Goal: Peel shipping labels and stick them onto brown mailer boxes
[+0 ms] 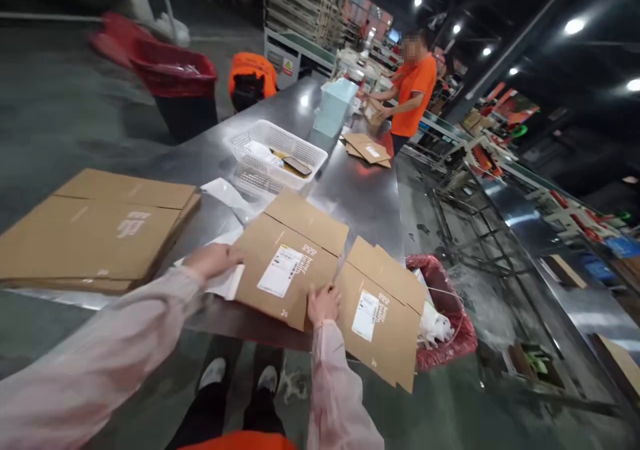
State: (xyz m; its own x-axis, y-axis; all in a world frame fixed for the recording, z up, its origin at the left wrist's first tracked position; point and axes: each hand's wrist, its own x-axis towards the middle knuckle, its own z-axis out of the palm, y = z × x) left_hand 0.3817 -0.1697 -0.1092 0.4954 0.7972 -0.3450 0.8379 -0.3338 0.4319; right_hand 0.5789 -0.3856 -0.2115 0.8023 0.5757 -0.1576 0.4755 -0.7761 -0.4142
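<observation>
A flattened cardboard box (255,263) with a white shipping label (281,270) lies on the metal table in front of me. My left hand (214,261) is closed on its left edge, where white label backing paper (229,283) sticks out beneath. At the box's right edge, my right hand (324,303) has its fingers curled onto the cardboard. Close to the right hand, a second labelled flat box (385,333) extends past the table's edge. To the left rests a stack of flat boxes (85,237) bearing white print.
A white plastic basket (240,137) holds papers and a dark phone-like item. Behind it stand pale blue boxes (330,113). A co-worker in orange (420,97) handles a carton at the far end. Red-lined bins stand on the right (463,330) and at the back left (175,70).
</observation>
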